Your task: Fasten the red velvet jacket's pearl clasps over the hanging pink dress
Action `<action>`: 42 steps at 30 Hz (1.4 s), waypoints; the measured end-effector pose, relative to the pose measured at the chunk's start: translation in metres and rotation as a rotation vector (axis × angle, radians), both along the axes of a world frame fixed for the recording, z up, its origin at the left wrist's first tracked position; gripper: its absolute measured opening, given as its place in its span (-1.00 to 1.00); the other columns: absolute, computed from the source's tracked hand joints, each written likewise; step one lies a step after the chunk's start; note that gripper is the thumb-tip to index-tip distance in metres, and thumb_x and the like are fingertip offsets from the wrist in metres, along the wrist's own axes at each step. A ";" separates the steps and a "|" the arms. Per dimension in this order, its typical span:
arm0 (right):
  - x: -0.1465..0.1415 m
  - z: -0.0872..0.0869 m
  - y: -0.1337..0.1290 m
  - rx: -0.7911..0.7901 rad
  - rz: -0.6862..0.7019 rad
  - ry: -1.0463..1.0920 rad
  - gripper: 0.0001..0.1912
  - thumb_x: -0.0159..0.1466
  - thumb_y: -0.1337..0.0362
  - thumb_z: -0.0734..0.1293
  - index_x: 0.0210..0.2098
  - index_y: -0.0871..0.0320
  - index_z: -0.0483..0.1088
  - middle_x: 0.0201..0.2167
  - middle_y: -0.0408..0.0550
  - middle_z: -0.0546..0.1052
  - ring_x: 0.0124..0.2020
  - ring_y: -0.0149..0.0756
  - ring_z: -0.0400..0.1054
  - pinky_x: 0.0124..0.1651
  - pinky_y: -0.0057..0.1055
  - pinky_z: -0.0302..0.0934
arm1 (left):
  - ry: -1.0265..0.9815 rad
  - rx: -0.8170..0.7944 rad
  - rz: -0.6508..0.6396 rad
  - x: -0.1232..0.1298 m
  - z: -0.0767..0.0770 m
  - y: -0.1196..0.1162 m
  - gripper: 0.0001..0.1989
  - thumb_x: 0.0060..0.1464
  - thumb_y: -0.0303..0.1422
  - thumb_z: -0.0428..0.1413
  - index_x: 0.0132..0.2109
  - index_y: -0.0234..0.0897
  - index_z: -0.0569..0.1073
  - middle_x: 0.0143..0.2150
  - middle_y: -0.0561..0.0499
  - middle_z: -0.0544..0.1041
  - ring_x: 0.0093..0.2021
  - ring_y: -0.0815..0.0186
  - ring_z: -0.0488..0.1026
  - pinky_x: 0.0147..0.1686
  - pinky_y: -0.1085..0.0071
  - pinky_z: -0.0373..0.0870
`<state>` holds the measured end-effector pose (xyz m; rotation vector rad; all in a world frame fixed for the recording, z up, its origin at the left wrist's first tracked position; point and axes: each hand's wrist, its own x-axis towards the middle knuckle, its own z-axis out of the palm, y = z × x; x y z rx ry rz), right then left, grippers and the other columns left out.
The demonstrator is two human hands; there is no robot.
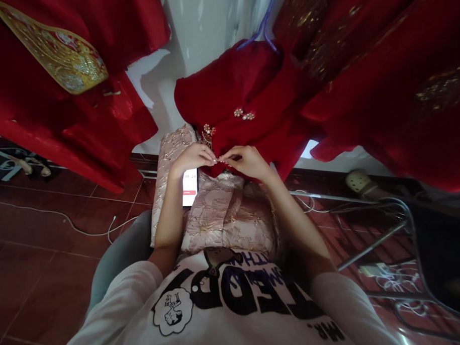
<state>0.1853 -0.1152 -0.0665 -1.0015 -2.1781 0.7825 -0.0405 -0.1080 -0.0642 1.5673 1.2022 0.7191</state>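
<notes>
A red garment (267, 83) hangs in front of me, its lower part draped to my lap. Pearly flower-shaped ornaments (244, 114) sit on its front, and another beaded ornament with dangling strands (207, 134) lies further left. At the garment's lower edge my left hand (196, 156) pinches the red cloth with closed fingertips. My right hand (247, 160) meets it there, thumb and fingers pinched together. Something tiny is between the fingertips, too small to name. Below the hands, a pinkish patterned quilted cushion (232, 218) rests on my lap. Beside my left wrist lies a lit phone (189, 191).
A purple hanger (263, 30) holds the garment against a pale wall. More red garments hang at left (115, 103) and right (386, 107). A dark chair (438, 250) stands at right, near cables (396, 279) and a clog (360, 183). A white cable (80, 230) crosses the tiled floor.
</notes>
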 end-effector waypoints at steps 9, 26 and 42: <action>-0.008 -0.007 -0.003 -0.059 -0.041 0.146 -0.97 0.25 0.37 0.39 -0.29 0.14 0.48 -0.27 -0.05 0.68 -0.23 -0.24 0.61 -0.12 -0.34 0.47 | -0.052 0.004 0.069 0.010 -0.003 0.002 -0.81 -0.19 -0.63 0.38 -0.43 -0.37 0.55 -0.45 -0.02 0.65 -0.41 0.36 0.58 -0.34 0.49 0.46; -0.017 -0.024 0.002 0.005 -0.114 0.096 -0.85 0.26 0.44 0.33 -0.28 0.09 0.28 -0.26 -0.05 0.60 -0.29 -0.25 0.58 -0.25 -0.40 0.37 | 0.117 0.181 0.058 0.003 -0.008 0.007 -0.92 -0.13 -0.55 0.33 -0.45 -0.29 0.67 -0.47 0.03 0.67 -0.43 0.31 0.60 -0.31 0.44 0.50; -0.022 -0.043 0.007 0.049 -0.286 -0.056 -0.81 0.30 0.43 0.34 -0.12 0.10 0.34 -0.19 0.00 0.64 -0.19 -0.17 0.57 -0.10 -0.28 0.41 | 0.004 0.146 -0.012 0.011 -0.035 0.023 -0.49 -0.25 -0.45 0.50 -0.26 -0.27 0.34 -0.36 0.02 0.58 -0.37 0.32 0.54 -0.29 0.39 0.45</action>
